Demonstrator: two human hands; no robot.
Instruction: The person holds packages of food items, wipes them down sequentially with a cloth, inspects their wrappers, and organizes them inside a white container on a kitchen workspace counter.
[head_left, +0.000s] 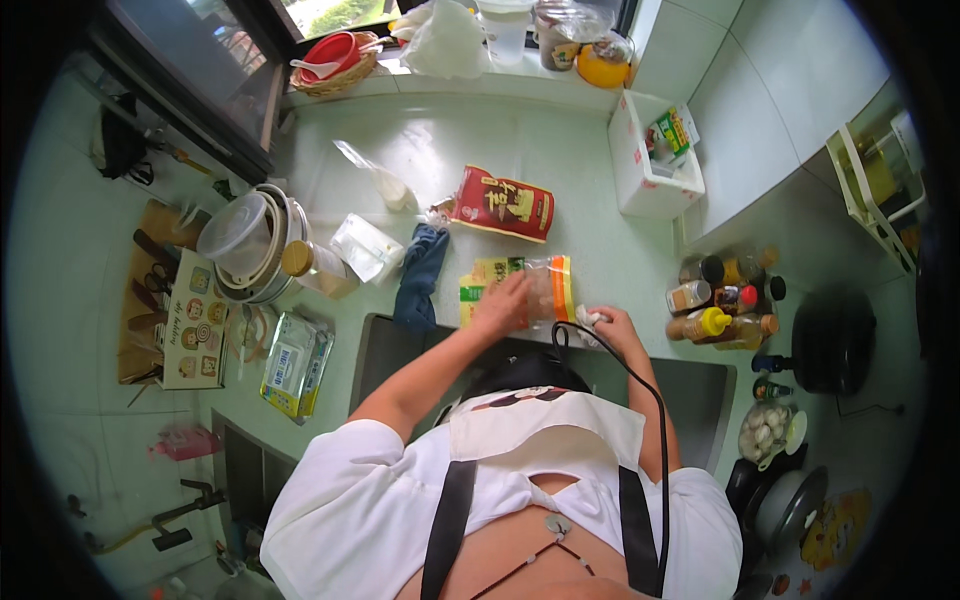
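Observation:
On the worktop in front of me lies a flat yellow, orange and clear food packet (563,283). My left hand (503,306) rests on its printed face, fingers stretched out. Close to the packet's near right corner, my right hand (619,332) is closed on a crumpled white cloth or tissue (590,322); which of the two I cannot tell. Beyond the packet lies a red pouch (505,205) with a gathered, clear end at its left. A folded dark blue cloth (422,277) is left of the packet, reaching to the counter's front edge.
At left stand stacked bowls (262,240), a wooden-lidded jar (320,268), a white packet (367,248) and a wipes pack (297,366). To the right are several seasoning bottles (725,300) and a white box (655,155). A black cable (655,400) crosses my right forearm.

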